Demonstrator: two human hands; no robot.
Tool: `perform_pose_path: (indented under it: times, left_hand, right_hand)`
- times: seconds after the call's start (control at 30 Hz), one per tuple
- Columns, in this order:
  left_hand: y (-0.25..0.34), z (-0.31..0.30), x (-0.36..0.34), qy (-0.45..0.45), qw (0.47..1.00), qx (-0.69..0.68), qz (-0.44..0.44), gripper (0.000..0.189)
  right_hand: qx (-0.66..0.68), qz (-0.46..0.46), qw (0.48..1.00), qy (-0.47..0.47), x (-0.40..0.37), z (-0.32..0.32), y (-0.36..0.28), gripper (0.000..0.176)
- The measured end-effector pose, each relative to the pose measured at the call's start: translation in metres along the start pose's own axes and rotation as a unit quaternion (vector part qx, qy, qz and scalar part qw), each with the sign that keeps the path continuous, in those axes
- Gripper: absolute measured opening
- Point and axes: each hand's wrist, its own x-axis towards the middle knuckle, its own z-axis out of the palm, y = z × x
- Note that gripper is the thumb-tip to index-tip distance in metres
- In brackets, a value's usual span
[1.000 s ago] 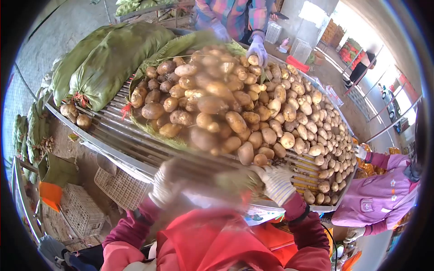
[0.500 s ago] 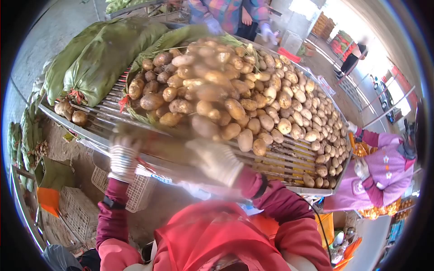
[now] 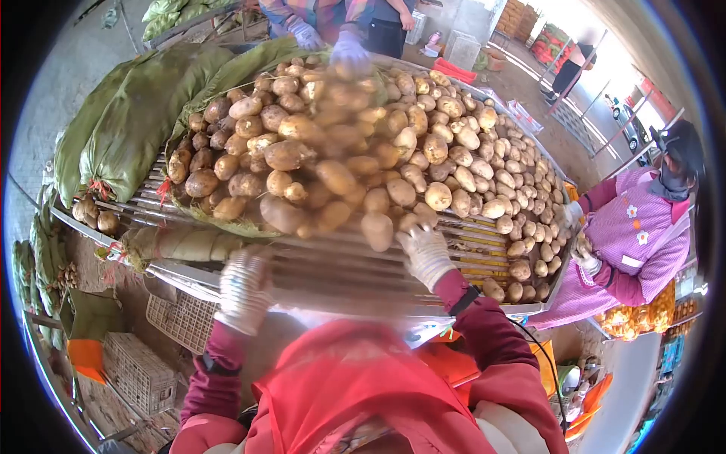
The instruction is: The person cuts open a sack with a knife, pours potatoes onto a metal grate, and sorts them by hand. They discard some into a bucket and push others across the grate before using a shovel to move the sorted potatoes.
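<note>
My left hand [image 3: 246, 293], in a white knit glove, is at the near edge of the slatted sorting table [image 3: 476, 261]. Its fingers are smeared by motion, beside the end of a flattened green sack [image 3: 181, 246]. My right hand [image 3: 425, 256], gloved alike, reaches over the slats with fingers stretched apart against the near side of the potato heap [image 3: 439, 195]. I see no potato gripped in it. Dirt-covered potatoes spread from the opened green mesh sack on the left to the table's right end. Smudges blur the middle of the heap.
Full green sacks [image 3: 140, 125] lie on the table's left. Across it, a co-worker's purple-gloved hand [image 3: 349, 54] is over the potatoes. Another person in a purple checked apron [image 3: 631, 219] works at the right end. Plastic crates [image 3: 140, 371] stand on the floor at lower left.
My right hand has moved right and forward to the potatoes; my left hand has shifted right and nearer me. The far co-worker's gloved hand now reaches onto the heap. The view has shifted.
</note>
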Motion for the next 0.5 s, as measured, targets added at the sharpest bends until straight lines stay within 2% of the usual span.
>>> perform_pose_path:
  times: [0.03, 0.07, 0.1, 0.13, 0.17, 0.2, 0.23, 0.27, 0.3, 0.33, 0.4, 0.47, 0.5]
  left_hand:
    - [0.013, 0.012, 0.005, -0.028, 0.999, -0.022, 0.026, 0.032]
    - [0.022, 0.026, 0.004, -0.059, 0.998, -0.035, 0.007, 0.027]
    - [0.028, 0.040, 0.001, -0.090, 0.995, -0.038, -0.013, 0.024]
    - [0.030, 0.054, -0.003, -0.120, 0.991, -0.040, -0.033, 0.022]
    - [0.027, 0.069, -0.010, -0.151, 0.983, -0.061, -0.085, 0.019]
    - [0.033, 0.071, -0.010, -0.168, 0.978, -0.046, -0.114, 0.019]
    - [0.040, 0.073, -0.007, -0.185, 0.972, -0.031, -0.142, 0.020]
    - [0.044, 0.074, -0.002, -0.201, 0.965, -0.015, -0.169, 0.021]
    - [0.047, 0.074, 0.002, -0.222, 0.955, -0.004, -0.199, 0.026]
    - [0.050, 0.074, 0.006, -0.247, 0.944, 0.010, -0.221, 0.027]
    - [0.054, 0.073, 0.018, -0.293, 0.918, 0.040, -0.262, 0.030]
    - [0.055, 0.072, 0.022, -0.285, 0.913, 0.029, -0.291, 0.034]
    - [0.053, 0.075, 0.021, -0.276, 0.913, 0.025, -0.298, 0.034]
  right_hand:
    - [-0.049, 0.005, 0.999, -0.002, -0.011, 0.009, 0.015, 0.033]
    - [-0.097, 0.036, 0.995, -0.014, -0.026, 0.010, 0.030, 0.032]
    - [-0.081, 0.084, 0.985, -0.128, -0.037, 0.004, 0.054, 0.030]
    - [-0.094, 0.142, 0.977, -0.132, -0.055, 0.008, 0.081, 0.029]
    - [-0.128, 0.179, 0.957, -0.190, -0.064, 0.015, 0.114, 0.025]
    - [-0.131, 0.279, 0.917, -0.252, -0.072, 0.051, 0.158, 0.025]
    - [-0.106, 0.320, 0.887, -0.317, -0.066, 0.025, 0.165, 0.023]
    - [-0.075, 0.346, 0.879, -0.320, -0.055, -0.003, 0.161, 0.030]
    - [-0.005, 0.296, 0.932, -0.207, -0.053, -0.017, 0.159, 0.038]
    - [0.066, 0.241, 0.964, -0.091, -0.051, -0.022, 0.158, 0.046]
    - [0.119, 0.145, 0.982, -0.003, -0.021, -0.017, 0.149, 0.050]
    - [0.150, 0.068, 0.984, 0.068, 0.021, -0.024, 0.123, 0.048]
    - [0.158, 0.052, 0.985, 0.039, 0.043, -0.024, 0.113, 0.052]
